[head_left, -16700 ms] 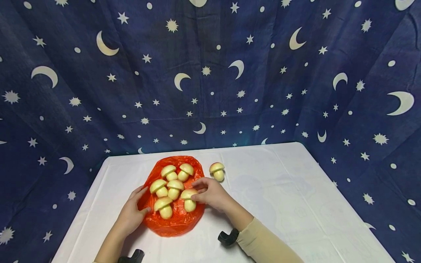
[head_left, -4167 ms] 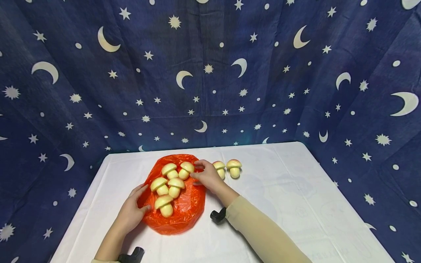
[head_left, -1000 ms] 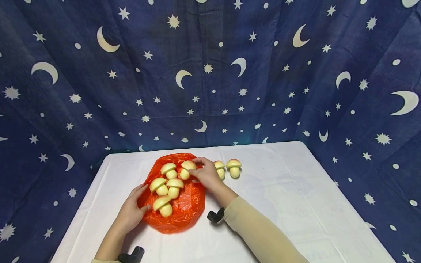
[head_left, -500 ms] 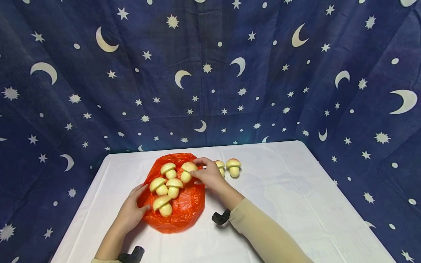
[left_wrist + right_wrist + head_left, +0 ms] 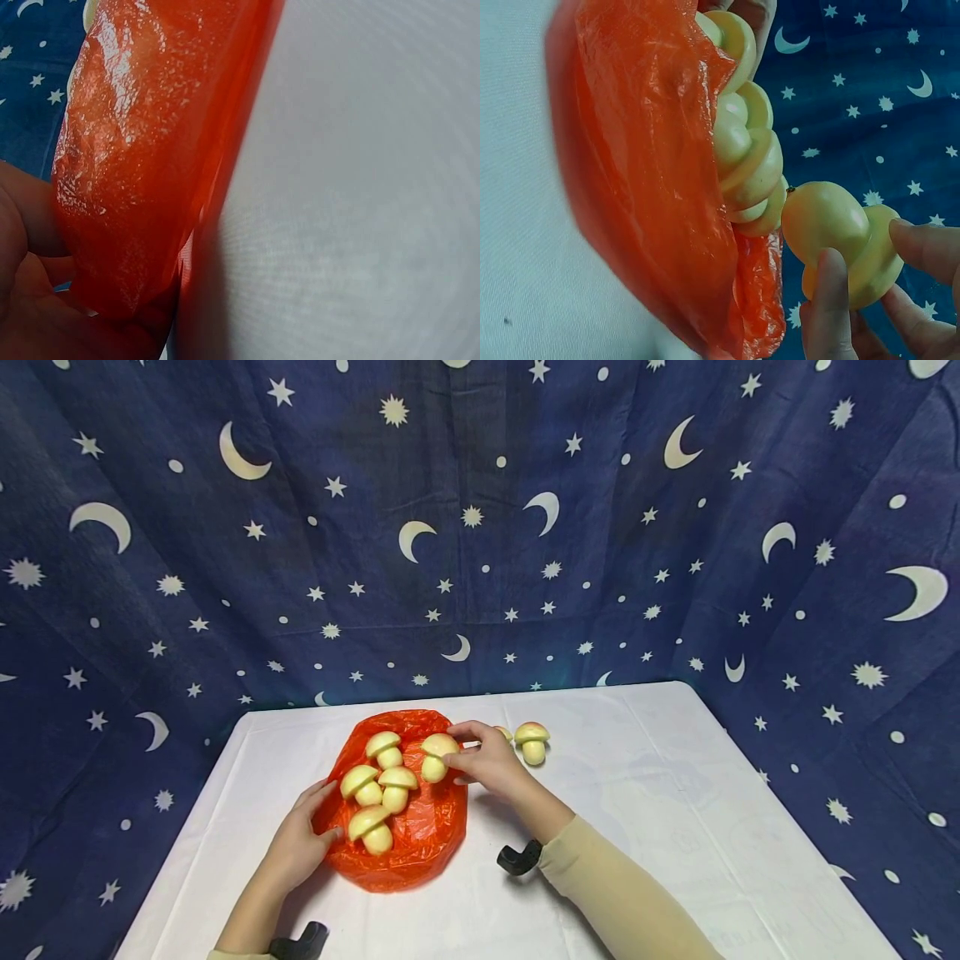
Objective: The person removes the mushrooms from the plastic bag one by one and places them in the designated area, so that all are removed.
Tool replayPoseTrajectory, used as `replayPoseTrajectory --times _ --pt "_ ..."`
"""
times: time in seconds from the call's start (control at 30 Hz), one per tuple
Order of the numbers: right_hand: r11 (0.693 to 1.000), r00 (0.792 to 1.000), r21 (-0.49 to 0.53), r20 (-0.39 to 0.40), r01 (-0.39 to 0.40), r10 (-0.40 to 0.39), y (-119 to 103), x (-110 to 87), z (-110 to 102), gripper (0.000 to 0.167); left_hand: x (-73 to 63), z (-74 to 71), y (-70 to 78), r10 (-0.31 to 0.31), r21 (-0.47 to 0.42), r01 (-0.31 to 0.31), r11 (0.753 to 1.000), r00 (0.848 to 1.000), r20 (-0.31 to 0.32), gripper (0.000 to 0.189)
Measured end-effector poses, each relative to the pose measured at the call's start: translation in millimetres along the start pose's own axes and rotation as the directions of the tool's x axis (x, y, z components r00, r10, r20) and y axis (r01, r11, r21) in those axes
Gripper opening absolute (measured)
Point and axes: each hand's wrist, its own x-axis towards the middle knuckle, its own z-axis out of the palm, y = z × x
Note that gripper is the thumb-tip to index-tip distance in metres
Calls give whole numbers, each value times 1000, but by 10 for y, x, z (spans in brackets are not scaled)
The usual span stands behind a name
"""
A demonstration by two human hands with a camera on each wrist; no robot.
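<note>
A red plastic bag (image 5: 431, 827) lies spread with its mouth up on the table, several cream-yellow mushrooms (image 5: 396, 789) inside. My left hand (image 5: 297, 842) holds the bag's left edge; in the left wrist view the red plastic (image 5: 142, 150) runs between thumb and fingers. At the bag's right rim, my right hand (image 5: 491, 764) pinches a mushroom (image 5: 435, 756) between thumb and fingers. The right wrist view shows this mushroom (image 5: 825, 225) raised clear of the others, stem toward the camera. To the right, a mushroom (image 5: 532, 743) rests on the table, beside another partly hidden behind my right hand.
A white cloth (image 5: 637, 827) covers the table, whose far edge meets a dark blue curtain (image 5: 480, 568) with moons and stars. Black wrist mounts (image 5: 519, 858) sit on both forearms.
Between the oldest frames, one mushroom went from the bag to the table. Since then my right hand has taken hold of another and drawn it rightward. My left hand has stayed put.
</note>
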Motion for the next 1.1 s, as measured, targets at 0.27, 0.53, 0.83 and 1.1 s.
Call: replayPoseTrajectory --times 0.27,0.53,0.83,1.1 --pt "1000 999 -23 37 7 -6 -32 -74 -95 54 7 11 4 -16 -1 16 1000 1000 11 77" --pt "1000 998 -3 59 22 -22 -62 -148 -160 49 6 10 2 -18 2 18 1000 1000 16 77" --pt "999 998 3 59 36 -37 -77 -216 -251 49 -3 4 15 -31 -4 31 1000 999 22 77" --pt "999 998 -10 56 35 -34 -80 -268 -374 51 -13 4 26 -10 -5 10 1000 1000 10 76"
